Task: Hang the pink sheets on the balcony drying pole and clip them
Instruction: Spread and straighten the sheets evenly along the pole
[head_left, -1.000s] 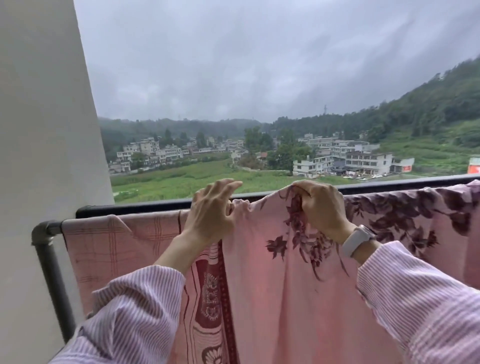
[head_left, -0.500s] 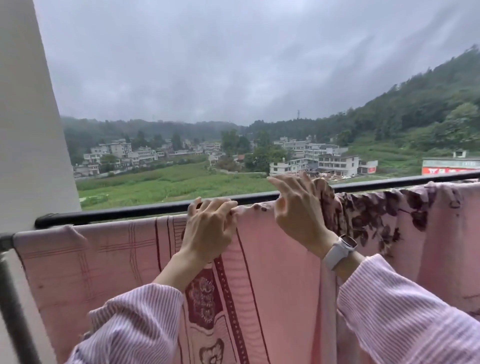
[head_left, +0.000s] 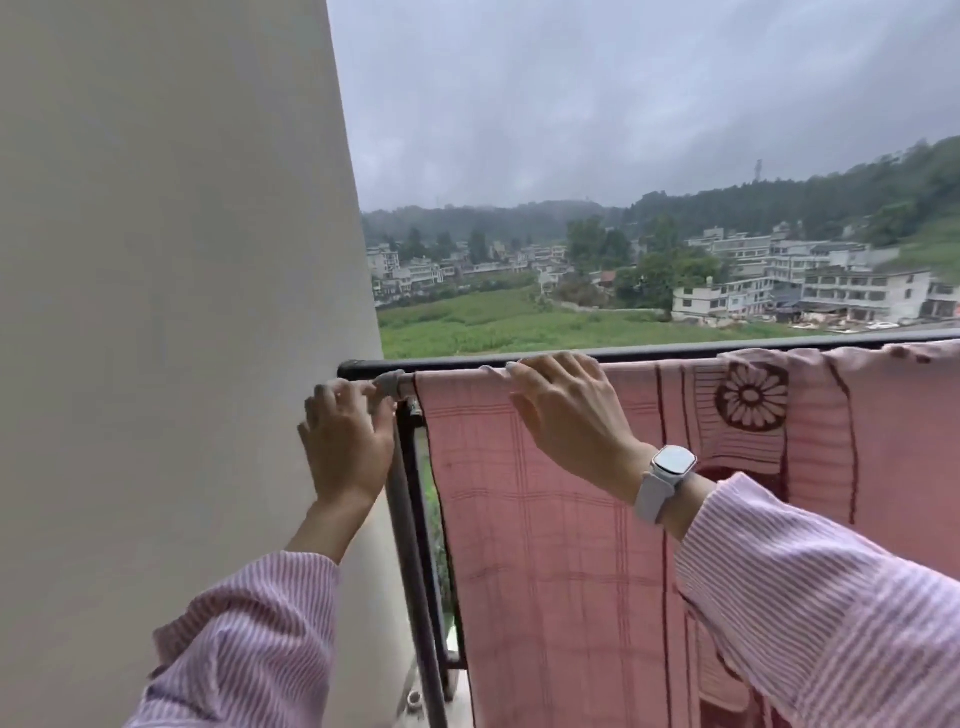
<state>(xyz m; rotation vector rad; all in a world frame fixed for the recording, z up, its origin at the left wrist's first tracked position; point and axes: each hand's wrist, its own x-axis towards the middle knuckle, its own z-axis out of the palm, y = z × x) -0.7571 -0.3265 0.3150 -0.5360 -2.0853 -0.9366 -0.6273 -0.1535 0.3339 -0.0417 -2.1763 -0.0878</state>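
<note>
A pink checked sheet (head_left: 545, 519) hangs over the grey drying pole (head_left: 390, 382), its left edge close to the pole's elbow joint. To its right the pink cloth carries a dark red flower pattern (head_left: 748, 400). My right hand (head_left: 566, 415) lies on the sheet's top fold, fingers over the pole and thumb against the front. My left hand (head_left: 348, 447) is at the bare elbow joint by the wall, fingertips touching it and nothing held. No clips are in sight.
A pale wall (head_left: 182, 312) fills the left side, right against the pole's end. A black railing (head_left: 675, 353) runs just behind the pole. The pole's upright leg (head_left: 413, 561) drops beside the sheet's left edge. Fields and houses lie far below.
My view has swung left to the pole's end at the wall. Both hands have moved left along the pole: the left from the sheet to the elbow joint, the right onto the checked sheet's top.
</note>
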